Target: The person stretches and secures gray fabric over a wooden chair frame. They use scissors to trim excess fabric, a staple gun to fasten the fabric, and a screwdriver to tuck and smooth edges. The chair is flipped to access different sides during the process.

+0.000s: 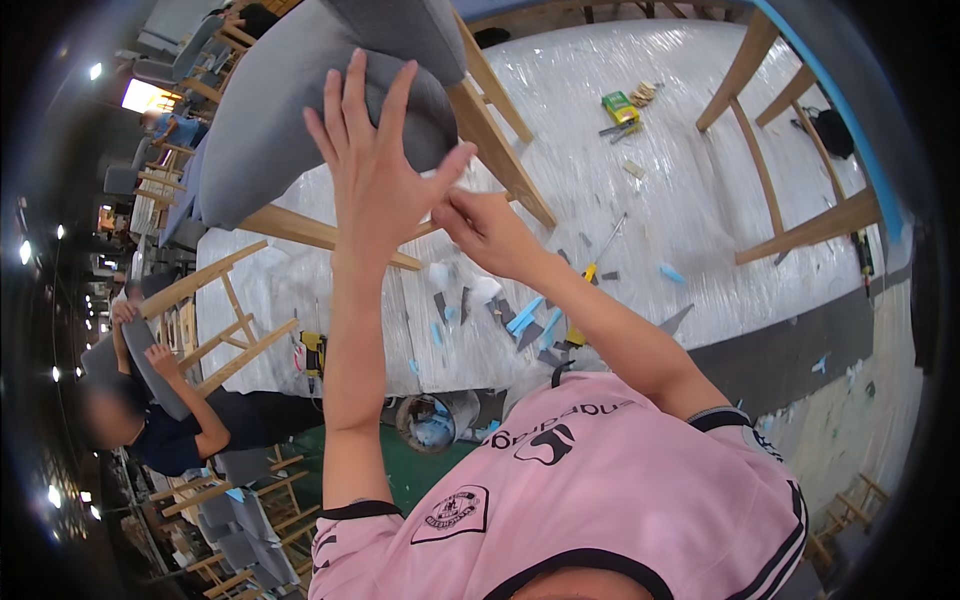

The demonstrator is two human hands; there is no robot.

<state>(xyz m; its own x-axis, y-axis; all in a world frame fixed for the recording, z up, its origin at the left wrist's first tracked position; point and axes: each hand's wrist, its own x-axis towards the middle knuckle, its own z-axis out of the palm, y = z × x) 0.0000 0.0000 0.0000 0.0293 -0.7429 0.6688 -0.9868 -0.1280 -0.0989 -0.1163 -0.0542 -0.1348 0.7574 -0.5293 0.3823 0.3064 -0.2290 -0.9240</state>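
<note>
A chair with grey upholstery [265, 115] and pale wooden legs [500, 150] lies tipped on the plastic-covered table in front of me. My left hand [375, 165] is spread with fingers apart over the grey padding; whether it presses on the fabric is hard to tell. Just right of it, my right hand [488, 228] is closed, thumb and fingers pinched together close to the left thumb and the lower edge of the padding. What sits in that pinch, if anything, is hidden.
Grey and blue scraps [525, 318], a screwdriver [590, 272] and a green box [620, 106] lie on the wrapped table [690, 300]. A yellow-black tool [314, 352] is near the front edge, above a scrap bin [437, 425]. Another chair [765, 175] stands right. At left, a person [190, 420] handles a chair.
</note>
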